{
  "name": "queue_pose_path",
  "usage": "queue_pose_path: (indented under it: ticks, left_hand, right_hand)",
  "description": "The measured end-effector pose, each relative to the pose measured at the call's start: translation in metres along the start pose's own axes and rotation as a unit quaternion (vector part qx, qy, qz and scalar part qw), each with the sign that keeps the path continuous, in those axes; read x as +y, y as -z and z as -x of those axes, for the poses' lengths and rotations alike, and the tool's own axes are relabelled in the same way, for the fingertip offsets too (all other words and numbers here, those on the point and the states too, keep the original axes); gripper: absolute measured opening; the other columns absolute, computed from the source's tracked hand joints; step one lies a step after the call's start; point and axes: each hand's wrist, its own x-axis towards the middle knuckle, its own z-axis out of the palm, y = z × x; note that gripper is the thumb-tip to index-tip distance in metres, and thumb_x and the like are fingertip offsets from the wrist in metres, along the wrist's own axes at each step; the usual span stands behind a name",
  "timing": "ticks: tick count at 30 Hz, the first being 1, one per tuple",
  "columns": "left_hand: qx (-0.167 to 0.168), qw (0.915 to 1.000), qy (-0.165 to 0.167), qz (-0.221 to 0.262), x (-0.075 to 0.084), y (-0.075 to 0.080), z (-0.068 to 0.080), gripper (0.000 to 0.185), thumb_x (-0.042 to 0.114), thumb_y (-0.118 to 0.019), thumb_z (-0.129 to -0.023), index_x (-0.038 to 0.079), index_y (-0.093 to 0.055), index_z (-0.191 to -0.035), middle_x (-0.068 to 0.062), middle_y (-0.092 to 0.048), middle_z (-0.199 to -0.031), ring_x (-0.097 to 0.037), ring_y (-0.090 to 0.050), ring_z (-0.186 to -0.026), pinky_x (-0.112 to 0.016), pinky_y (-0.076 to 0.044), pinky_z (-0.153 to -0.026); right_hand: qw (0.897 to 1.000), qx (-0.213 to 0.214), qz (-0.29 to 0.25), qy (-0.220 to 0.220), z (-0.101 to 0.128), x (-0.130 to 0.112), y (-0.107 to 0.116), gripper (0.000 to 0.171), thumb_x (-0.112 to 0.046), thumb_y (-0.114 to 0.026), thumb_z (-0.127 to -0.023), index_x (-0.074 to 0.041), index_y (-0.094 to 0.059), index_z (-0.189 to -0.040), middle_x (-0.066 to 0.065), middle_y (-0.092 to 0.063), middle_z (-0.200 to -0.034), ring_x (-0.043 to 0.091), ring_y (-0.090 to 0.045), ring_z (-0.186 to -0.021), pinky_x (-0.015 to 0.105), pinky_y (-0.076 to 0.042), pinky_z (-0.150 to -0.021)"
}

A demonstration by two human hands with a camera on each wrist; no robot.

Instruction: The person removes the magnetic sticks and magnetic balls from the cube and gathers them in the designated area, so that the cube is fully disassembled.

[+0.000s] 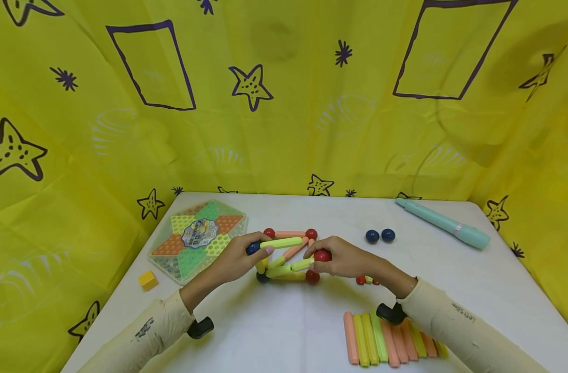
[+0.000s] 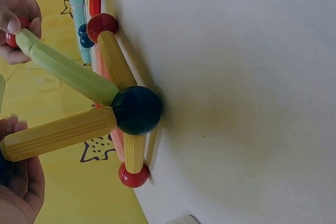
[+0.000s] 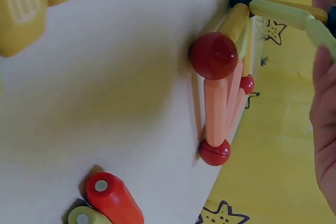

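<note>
A frame of magnetic sticks and balls lies on the table, with red balls [image 1: 312, 276] and a dark blue ball [image 2: 137, 110] at its corners. My left hand [image 1: 237, 255] pinches a raised dark blue ball [image 1: 253, 248], from which a yellow-green stick [image 1: 284, 242] points right. In the left wrist view a yellow stick [image 2: 60, 134] slants from that raised ball to the corner ball. Between fingers and thumb, my right hand [image 1: 341, 257] holds a red ball [image 1: 322, 256]. A short green piece [image 2: 26, 40] joins it to a green stick [image 2: 73, 74] rising from the blue corner.
A row of pink and yellow sticks [image 1: 368, 339] lies at front right, with small red-ended pieces [image 1: 360, 280] behind. Two blue balls [image 1: 372, 237] and a teal tube [image 1: 444, 224] sit farther back. Left are a Chinese checkers board [image 1: 190, 259] and a yellow cube [image 1: 148, 281].
</note>
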Motion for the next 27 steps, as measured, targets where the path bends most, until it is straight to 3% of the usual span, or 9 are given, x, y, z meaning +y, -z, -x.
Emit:
queue_pose_path:
  ticks: [2, 10, 19, 27]
  left_hand:
    - [0.000, 1.0000, 0.001, -0.001, 0.000, 0.000, 0.000, 0.019, 0.033, -0.062, -0.101, 0.019, -0.068, -0.112, -0.002, -0.061, -0.086, -0.014, -0.052, -0.067, -0.027, -0.044, -0.058]
    - [0.000, 1.0000, -0.003, -0.001, 0.000, 0.001, 0.000, 0.019, 0.034, -0.061, -0.102, 0.019, -0.068, -0.112, -0.003, -0.061, -0.087, -0.014, -0.052, -0.067, -0.027, -0.044, -0.058]
    - [-0.001, 1.0000, 0.000, -0.002, 0.000, 0.000, 0.001, 0.020, 0.033, -0.061, -0.101, 0.018, -0.068, -0.113, -0.002, -0.062, -0.088, -0.014, -0.053, -0.067, -0.027, -0.044, -0.058]
    - [0.002, 1.0000, -0.002, -0.007, 0.000, -0.001, 0.000, 0.019, 0.031, -0.062, -0.101, 0.018, -0.068, -0.113, -0.005, -0.063, -0.091, -0.015, -0.053, -0.069, -0.027, -0.044, -0.059]
  right_hand:
    - [1.000, -0.007, 0.000, -0.009, 0.000, -0.002, 0.001, 0.026, -0.012, -0.061, -0.095, -0.002, -0.066, -0.119, 0.009, -0.064, -0.098, 0.005, -0.052, -0.063, 0.020, -0.045, -0.055]
    - [0.999, -0.011, 0.046, -0.003, -0.002, -0.007, -0.003, 0.012, -0.015, -0.066, -0.096, -0.007, -0.067, -0.105, -0.010, -0.036, -0.059, 0.001, -0.031, -0.050, 0.018, -0.026, -0.049]
    - [0.993, 0.027, 0.104, 0.058, -0.002, -0.006, -0.007, 0.014, -0.023, -0.072, -0.094, -0.011, -0.073, -0.102, -0.014, -0.034, -0.062, -0.002, -0.027, -0.053, 0.017, -0.025, -0.052]
    - [0.992, 0.071, 0.097, 0.033, 0.000, -0.006, -0.010, 0.018, -0.027, -0.079, -0.088, -0.014, -0.071, -0.099, -0.014, -0.036, -0.063, -0.001, -0.030, -0.055, 0.018, -0.025, -0.052]
